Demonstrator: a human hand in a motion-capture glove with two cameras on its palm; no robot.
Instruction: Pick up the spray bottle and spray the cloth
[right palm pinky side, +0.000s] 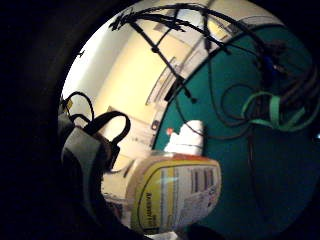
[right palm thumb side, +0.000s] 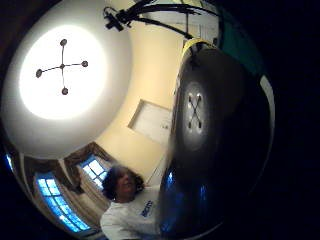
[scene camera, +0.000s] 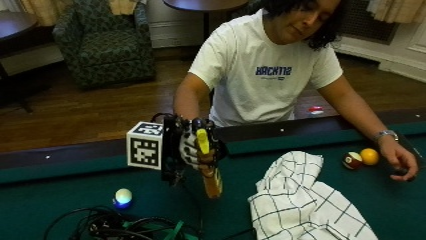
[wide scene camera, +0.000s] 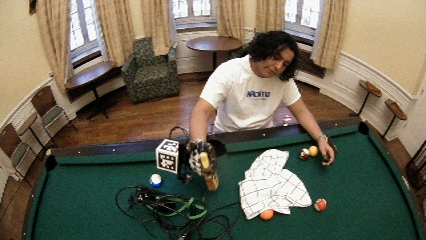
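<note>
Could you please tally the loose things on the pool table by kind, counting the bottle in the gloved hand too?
Billiard balls: 5, blue-white, two by the bare hand, two by the cloth's near edge
Cloth: 1
Spray bottle, gripped by the right hand: 1
Cable bundle: 1
Total: 8
</note>
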